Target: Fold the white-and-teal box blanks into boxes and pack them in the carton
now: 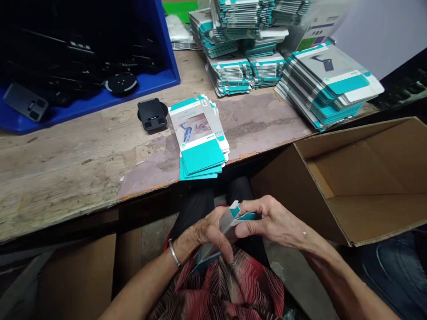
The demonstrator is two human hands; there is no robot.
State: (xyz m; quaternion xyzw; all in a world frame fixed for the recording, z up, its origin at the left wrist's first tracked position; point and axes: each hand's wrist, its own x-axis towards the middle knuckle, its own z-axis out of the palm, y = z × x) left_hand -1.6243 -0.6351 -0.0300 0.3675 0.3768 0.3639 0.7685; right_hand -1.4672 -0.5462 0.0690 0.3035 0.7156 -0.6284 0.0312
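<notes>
Over my lap, a small white-and-teal cardboard box (227, 224) is held between both hands, its flaps standing open at the end towards the table. My left hand (213, 231) wraps around its body, thumb across the near face. With thumb and fingers, my right hand (263, 220) pinches a teal flap at the open end. Ahead on the table edge lies a small pile of flat teal-and-white boxes (203, 155). Left of that pile sits a black phone holder (152, 114). The inside of the box I hold is hidden.
A blue bin (171, 66) with black phone holders stands at the back left. Bundled flat boxes (230, 73) are stacked at the back, with another stack (333, 84) to the right. An open carton (320, 195) stands right of my lap. Another person's jeans (393, 271) show lower right.
</notes>
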